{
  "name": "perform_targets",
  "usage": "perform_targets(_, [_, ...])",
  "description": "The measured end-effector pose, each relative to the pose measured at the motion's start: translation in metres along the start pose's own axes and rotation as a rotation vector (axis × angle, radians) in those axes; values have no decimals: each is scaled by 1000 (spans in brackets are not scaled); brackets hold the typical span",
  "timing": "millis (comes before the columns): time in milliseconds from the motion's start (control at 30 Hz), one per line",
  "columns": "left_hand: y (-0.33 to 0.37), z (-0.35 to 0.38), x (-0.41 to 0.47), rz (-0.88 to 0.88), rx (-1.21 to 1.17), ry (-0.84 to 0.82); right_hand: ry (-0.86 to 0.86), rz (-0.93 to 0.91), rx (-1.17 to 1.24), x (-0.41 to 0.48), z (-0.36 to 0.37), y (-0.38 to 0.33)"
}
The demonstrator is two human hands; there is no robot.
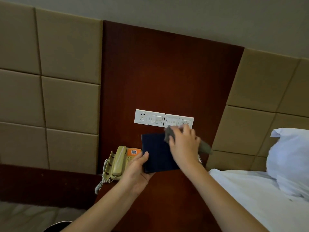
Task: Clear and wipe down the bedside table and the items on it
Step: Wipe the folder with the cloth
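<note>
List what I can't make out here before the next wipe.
All in the head view:
1. Part of the bedside table: covered by the dark blue folder.
2. Keypad of the telephone: mostly behind the left hand and the folder.
3. Right end of the switch panel: hidden by the right hand and the grey cloth.
4. The cloth itself: motion-blurred.
5. Print on the orange label: too small.

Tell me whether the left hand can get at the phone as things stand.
Probably, once it is freed: the left hand grips the dark folder by its edge, but the phone sits right beside it with nothing between.
</note>
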State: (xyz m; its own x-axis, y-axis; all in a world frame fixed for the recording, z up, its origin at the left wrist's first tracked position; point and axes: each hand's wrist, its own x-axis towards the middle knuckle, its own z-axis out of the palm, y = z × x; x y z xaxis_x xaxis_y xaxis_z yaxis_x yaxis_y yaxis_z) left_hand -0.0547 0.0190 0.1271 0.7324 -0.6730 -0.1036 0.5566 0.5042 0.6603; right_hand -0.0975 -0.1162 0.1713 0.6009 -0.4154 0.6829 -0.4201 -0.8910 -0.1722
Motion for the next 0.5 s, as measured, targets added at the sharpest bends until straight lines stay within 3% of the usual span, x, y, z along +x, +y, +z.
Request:
perform_targets(133, [6, 3, 3, 11, -36, 8, -72, -333, 82, -27, 5, -43])
perform_targets(200, [10, 3, 1, 25, -47, -1, -50, -380, 27, -24, 6, -44])
perform_targets(400, [17, -8, -2, 75, -1, -10, -134, -1, -4, 3, 2, 12])
perform_targets(500, [16, -6, -1, 88, 49, -22, -98, 18, 75, 0, 7, 13])
